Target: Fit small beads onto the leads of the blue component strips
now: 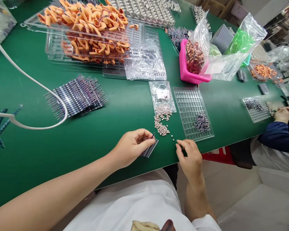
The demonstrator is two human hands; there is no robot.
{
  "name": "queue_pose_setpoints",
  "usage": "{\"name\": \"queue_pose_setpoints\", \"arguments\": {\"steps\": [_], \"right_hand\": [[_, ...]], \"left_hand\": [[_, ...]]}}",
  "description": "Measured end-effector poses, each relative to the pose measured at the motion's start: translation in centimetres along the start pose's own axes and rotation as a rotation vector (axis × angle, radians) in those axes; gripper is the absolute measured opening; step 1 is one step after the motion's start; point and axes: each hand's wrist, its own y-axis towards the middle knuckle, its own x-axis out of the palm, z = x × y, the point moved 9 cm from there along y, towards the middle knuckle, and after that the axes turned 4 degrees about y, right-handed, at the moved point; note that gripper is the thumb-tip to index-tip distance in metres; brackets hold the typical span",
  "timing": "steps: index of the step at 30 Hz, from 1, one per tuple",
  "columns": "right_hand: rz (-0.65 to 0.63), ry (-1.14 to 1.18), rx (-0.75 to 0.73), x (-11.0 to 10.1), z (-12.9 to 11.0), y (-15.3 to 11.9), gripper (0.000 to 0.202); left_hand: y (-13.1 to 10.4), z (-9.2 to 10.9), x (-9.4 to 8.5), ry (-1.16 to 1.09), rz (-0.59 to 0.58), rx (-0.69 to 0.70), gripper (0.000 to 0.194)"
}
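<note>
My left hand (132, 147) pinches a small dark panel of circuit boards (149, 150) at the table's near edge. Thin leads show by its thumb and fingertips; the palm hides part of the panel. My right hand (190, 157) hovers at the table edge, thumb and index fingertip slightly apart, with nothing visible between them. Just beyond those fingertips lie a few loose small pinkish discs (171, 136). A larger pile of the same discs (162, 129) spills from a labelled clear bag (162, 93). To its right, a clear ribbed tray (189, 109) holds a clump of small wired parts (202, 123).
Stacked boards with wires (77, 96) lie at left, near a white cable loop (38, 83). Clear trays of orange earpiece-like shells (93, 29) stand behind. A pink basket (191, 76) holds bagged parts. At far right, a co-worker's hands (284, 114) work beside another tray (256, 110).
</note>
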Motion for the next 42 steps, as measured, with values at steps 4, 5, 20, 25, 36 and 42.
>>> {"name": "queue_pose_setpoints", "arguments": {"steps": [4,5,20,25,36,42], "right_hand": [[-0.062,-0.045,-0.001,0.8,-0.1,0.7,0.019],[-0.078,-0.058,-0.010,0.9,-0.2,1.0,0.018],[-0.154,0.021,-0.009,2.5,-1.4,3.4,0.014],[-0.084,0.342,0.163,3.0,-2.7,4.3,0.012],[0.096,0.476,0.197,3.5,-3.9,4.6,0.006],[0.069,0.399,0.077,3.3,-4.4,4.6,0.013]], "left_hand": [[0.0,0.0,0.0,-0.008,0.008,-0.010,0.028],[0.0,0.0,0.0,-0.011,0.007,-0.012,0.028],[-0.1,0.4,0.2,0.029,-0.001,0.031,0.025],[-0.8,1.8,0.3,0.112,-0.006,0.146,0.017],[-1.6,3.1,0.4,0.041,-0.009,0.272,0.011],[-1.4,2.8,0.3,-0.017,-0.004,0.248,0.011]]}}
